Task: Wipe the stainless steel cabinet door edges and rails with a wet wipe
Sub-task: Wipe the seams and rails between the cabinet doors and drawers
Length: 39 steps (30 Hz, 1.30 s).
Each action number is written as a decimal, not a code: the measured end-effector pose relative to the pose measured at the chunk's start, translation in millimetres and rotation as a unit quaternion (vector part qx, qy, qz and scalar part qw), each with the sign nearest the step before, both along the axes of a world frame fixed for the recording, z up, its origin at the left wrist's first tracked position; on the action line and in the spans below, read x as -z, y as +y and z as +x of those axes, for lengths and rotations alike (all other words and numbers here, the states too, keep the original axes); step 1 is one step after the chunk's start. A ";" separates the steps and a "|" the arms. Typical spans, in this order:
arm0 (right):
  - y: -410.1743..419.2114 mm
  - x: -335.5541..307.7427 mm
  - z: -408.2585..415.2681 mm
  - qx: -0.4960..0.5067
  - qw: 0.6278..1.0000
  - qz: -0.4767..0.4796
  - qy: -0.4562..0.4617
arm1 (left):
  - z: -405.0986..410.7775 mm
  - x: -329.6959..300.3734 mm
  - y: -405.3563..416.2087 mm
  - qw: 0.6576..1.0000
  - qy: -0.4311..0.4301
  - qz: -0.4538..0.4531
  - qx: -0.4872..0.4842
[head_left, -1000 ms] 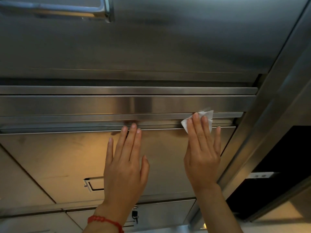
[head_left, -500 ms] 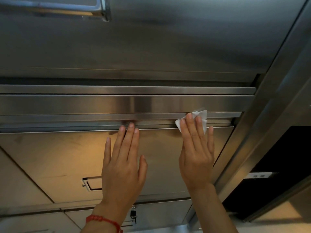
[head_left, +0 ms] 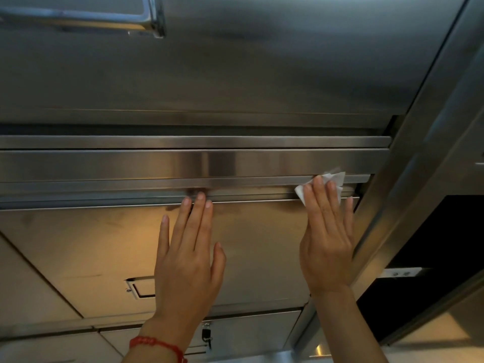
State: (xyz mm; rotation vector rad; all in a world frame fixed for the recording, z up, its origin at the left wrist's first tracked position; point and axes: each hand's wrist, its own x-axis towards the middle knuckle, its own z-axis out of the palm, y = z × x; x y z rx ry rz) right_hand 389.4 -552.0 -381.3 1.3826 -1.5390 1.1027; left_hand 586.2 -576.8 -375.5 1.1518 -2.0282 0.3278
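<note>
Stainless steel cabinet door (head_left: 91,247), warm-lit and scuffed, fills the lower frame beneath a stack of horizontal rails (head_left: 157,184) that run across to an upright steel post (head_left: 408,158) at rt; a second, darker upper door (head_left: 262,69) sits above. Left hand (head_left: 187,260), red cord bracelet (head_left: 157,345) at the wrist, lies flat on the door w/ fingers straight and spread, tips touching the lowest rail, holding nothing, apparently bracing. Right hand (head_left: 327,242) presses a white wet wipe (head_left: 337,180) against the rails near their rt end, close to the post; fingers straight & together over the wipe, not pinching it. Wipe is crumpled, corners poking out past the fingertips. Judged: it's light, limp and damp, so it will bunch or slip out under a loose palm; best kept pinned under flat fingertips w/ steady pressure, folded into the rail grooves. The steel looks stiff & slick. A recessed pull (head_left: 138,286) and small key lock (head_left: 207,334) sit lower on the cabinet front.
</note>
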 end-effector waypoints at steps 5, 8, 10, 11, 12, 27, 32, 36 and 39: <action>-2.8 -2.0 11.0 -0.019 1.000 -0.004 0.003 | -1.2 1.1 -0.1 1.000 0.003 -0.005 -0.005; -0.5 -1.6 4.9 -0.024 0.999 0.013 0.028 | -1.6 0.9 0.0 1.000 0.004 -0.006 -0.007; 3.3 -2.2 -4.5 -0.008 1.000 0.013 0.009 | -1.7 0.9 0.1 1.000 0.005 -0.006 -0.007; 4.5 -2.7 -6.9 -0.001 1.000 0.009 -0.005 | -1.7 0.9 0.1 1.000 0.006 -0.007 -0.007; 5.3 -3.4 -6.8 0.002 1.000 0.006 -0.016 | -1.8 1.0 0.1 1.000 0.006 -0.008 -0.008; 4.5 -0.7 -15.2 -0.012 1.000 0.010 -0.001 | -5.8 2.0 0.4 1.000 0.011 -0.011 -0.022; 8.3 -0.8 -29.6 0.009 1.000 0.014 0.018 | -5.5 2.2 -0.1 1.000 0.007 -0.013 -0.025; 5.5 0.1 -24.6 0.013 1.000 0.000 0.006 | -6.5 2.8 -0.4 0.999 0.012 -0.023 -0.025; 7.2 1.4 -31.1 0.018 1.000 0.008 0.019 | -7.6 3.3 0.2 0.999 0.015 -0.024 -0.027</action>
